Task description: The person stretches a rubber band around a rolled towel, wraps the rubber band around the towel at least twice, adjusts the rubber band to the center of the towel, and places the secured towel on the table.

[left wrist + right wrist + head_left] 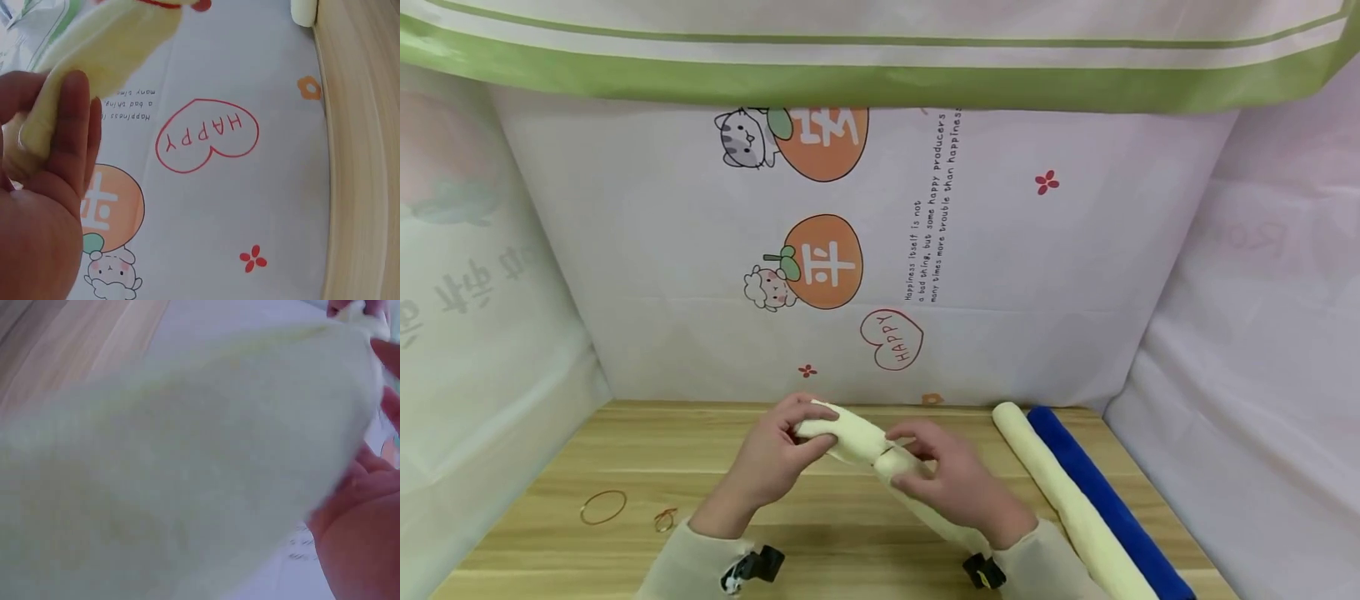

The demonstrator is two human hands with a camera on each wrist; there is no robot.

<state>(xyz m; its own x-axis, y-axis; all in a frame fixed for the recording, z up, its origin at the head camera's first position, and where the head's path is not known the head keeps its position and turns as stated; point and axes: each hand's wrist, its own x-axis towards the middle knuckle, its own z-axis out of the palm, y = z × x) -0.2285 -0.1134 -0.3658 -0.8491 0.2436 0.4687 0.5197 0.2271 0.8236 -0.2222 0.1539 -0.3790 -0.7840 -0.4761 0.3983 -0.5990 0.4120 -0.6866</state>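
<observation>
A pale yellow rolled towel (850, 435) is raised over the wooden table, bent at a thin band (886, 451) that cinches it. In the left wrist view the band (156, 4) looks red. My left hand (778, 454) grips the towel's far-left end, thumb on the near side. Around the towel just right of the band, my right hand (951, 475) curves its fingers and thumb. The towel (206, 456) fills much of the right wrist view, blurred, and covers part of that hand. Its lower length runs under my right wrist.
On the table (820, 533) at left lie a loose reddish-orange rubber band (603, 507) and a small twisted one (665, 520). A cream roll (1067, 500) and a blue roll (1105, 496) lie side by side at right. Printed white sheeting (985, 333) encloses the back and sides.
</observation>
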